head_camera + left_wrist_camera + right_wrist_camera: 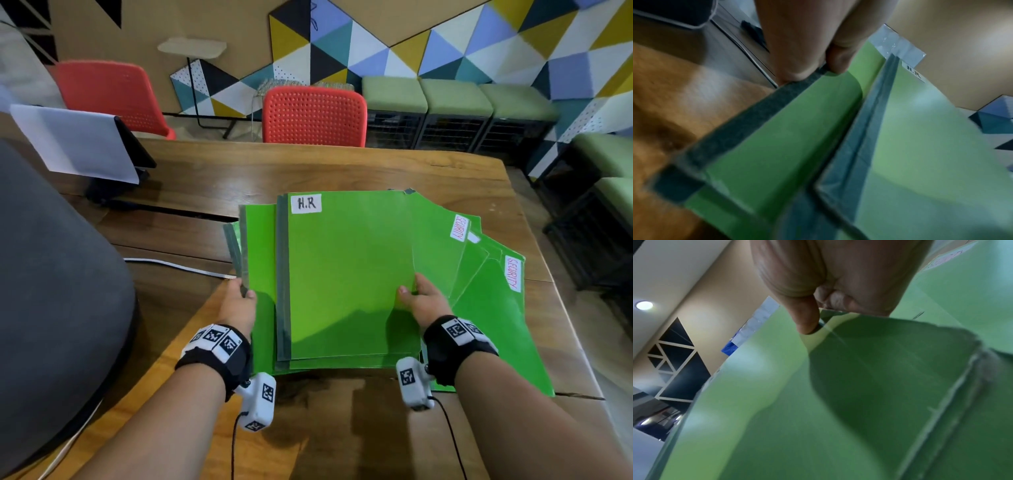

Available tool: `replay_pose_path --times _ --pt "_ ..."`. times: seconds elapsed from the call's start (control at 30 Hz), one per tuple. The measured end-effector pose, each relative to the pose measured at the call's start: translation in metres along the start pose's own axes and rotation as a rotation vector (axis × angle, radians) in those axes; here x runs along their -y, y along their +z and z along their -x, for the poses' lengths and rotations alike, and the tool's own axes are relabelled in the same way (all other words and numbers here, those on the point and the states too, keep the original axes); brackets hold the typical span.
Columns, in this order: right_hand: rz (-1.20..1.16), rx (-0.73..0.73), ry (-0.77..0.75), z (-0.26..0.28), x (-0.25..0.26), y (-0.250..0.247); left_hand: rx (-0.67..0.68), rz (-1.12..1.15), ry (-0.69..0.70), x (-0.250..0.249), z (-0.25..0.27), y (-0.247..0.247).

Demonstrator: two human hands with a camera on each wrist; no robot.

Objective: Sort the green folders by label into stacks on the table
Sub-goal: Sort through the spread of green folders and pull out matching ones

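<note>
A fanned pile of green folders (346, 284) lies on the wooden table (212, 171). The top folder bears a white "H.R" label (306, 203); its label also shows in the left wrist view (914, 73). Two folders fanned out to the right carry "SECURITY" labels (459, 227) (512, 274). My left hand (239, 301) pinches the grey-taped spine (756, 113) of a lower folder at the pile's left edge. My right hand (423, 298) grips the right edge of the top folders (838, 386), thumb on top, fingers underneath.
A grey rounded object (51, 274) fills the left side. A paper-covered stand (78, 144) sits at the table's back left, and a white cable (171, 265) runs toward the folders. Red chairs (313, 114) and green stools (452, 99) stand behind the table.
</note>
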State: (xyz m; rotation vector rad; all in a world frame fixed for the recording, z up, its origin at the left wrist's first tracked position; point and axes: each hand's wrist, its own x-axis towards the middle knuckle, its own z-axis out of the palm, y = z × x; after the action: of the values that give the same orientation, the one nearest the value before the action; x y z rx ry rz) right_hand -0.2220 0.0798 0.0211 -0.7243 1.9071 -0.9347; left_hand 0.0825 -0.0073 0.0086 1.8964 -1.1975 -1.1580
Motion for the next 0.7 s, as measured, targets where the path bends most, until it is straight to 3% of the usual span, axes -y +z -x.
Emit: replay_pose_path --times 0.17,0.27,0.4,0.47,0.7 --pt "-0.105 0.006 0.078 0.005 -0.011 -0.004 0.251 0.307 -0.090 -0.010 0.024 0.025" --pt "-0.156 -0.059 0.171 0.002 -0.016 -0.014 0.235 0.100 -0.061 -0.011 0.013 0.029" --pt "0.025 -0.082 0.188 0.000 -0.022 -0.019 -0.028 -0.445 -0.132 -0.011 -0.011 0.010" --pt "0.050 -0.065 0.226 0.001 -0.025 -0.018 -0.006 -0.464 -0.197 -0.007 -0.020 0.004" --pt "0.008 -0.070 0.246 -0.008 -0.022 -0.024 0.132 -0.572 -0.205 0.001 -0.048 0.003"
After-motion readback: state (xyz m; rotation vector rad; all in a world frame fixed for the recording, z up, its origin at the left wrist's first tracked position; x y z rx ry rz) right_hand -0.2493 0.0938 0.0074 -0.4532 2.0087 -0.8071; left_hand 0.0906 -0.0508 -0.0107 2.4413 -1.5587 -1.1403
